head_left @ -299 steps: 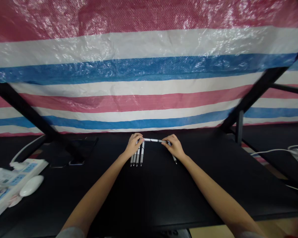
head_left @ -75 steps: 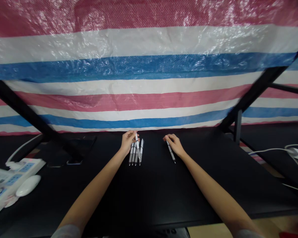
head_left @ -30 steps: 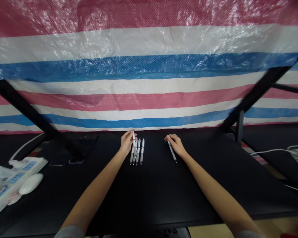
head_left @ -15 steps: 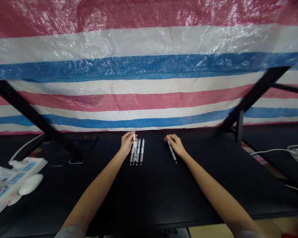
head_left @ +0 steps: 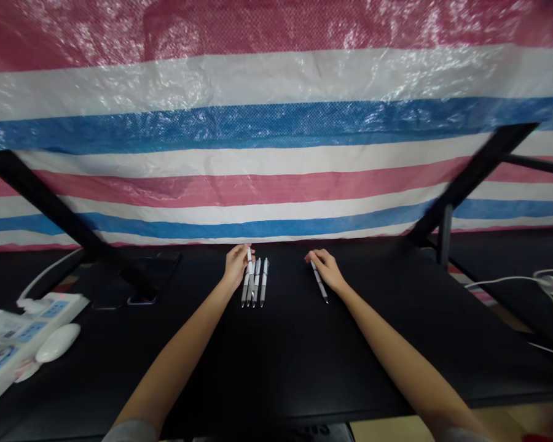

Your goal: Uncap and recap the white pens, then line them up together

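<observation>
Between the fingers of my left hand (head_left: pixel 235 264) is the upper end of a white and grey pen (head_left: pixel 251 270), its tip pointing down toward me. That pen is over a row of several like pens (head_left: pixel 263 283) lying side by side on the black table (head_left: pixel 286 356). To the right, apart from the row, my right hand (head_left: pixel 326 267) is closed on the top end of another white and grey pen (head_left: pixel 320 285). This one slants, its tip toward me and to the right; my fingers hide its upper end.
A white power strip (head_left: pixel 32 334) with plugs and a white mouse-shaped object (head_left: pixel 58 342) lie at the left. A dark phone-like object (head_left: pixel 142 300) is near the left black bar (head_left: pixel 74 215). Behind hangs a striped plastic sheet (head_left: pixel 267 190). White cables (head_left: pixel 502 282) run at the right.
The lower end of the pen in my left hand has shifted very slightly to the right. My right hand and its pen look still.
</observation>
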Motion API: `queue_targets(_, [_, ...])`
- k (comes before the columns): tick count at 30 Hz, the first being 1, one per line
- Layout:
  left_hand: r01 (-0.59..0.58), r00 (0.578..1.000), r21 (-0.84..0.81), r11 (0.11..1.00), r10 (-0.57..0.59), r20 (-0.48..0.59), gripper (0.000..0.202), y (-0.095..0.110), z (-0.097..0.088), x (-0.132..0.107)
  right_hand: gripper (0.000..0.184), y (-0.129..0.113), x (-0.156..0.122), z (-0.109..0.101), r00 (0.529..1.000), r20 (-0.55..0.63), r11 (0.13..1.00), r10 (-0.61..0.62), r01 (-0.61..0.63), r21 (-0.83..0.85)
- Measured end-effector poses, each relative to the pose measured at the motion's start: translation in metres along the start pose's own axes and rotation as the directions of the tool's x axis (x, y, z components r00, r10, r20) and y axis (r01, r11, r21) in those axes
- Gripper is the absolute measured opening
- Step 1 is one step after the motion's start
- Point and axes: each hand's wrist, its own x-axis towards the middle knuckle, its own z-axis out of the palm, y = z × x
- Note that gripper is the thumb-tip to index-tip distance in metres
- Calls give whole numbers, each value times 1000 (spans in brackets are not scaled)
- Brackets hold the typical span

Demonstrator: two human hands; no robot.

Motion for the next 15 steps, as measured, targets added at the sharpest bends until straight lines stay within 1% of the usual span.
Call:
queue_targets(6, [16, 1000, 19, 1000, -16, 1, 33, 0, -1, 1, 49, 0, 0, 0, 1000, -4, 1000, 1, -1, 6])
queue_targets(15, [11, 999, 43, 999, -12, 44, 35, 1, 0, -1, 49, -2, -1, 0, 1000, 6, 1000, 10, -10, -1])
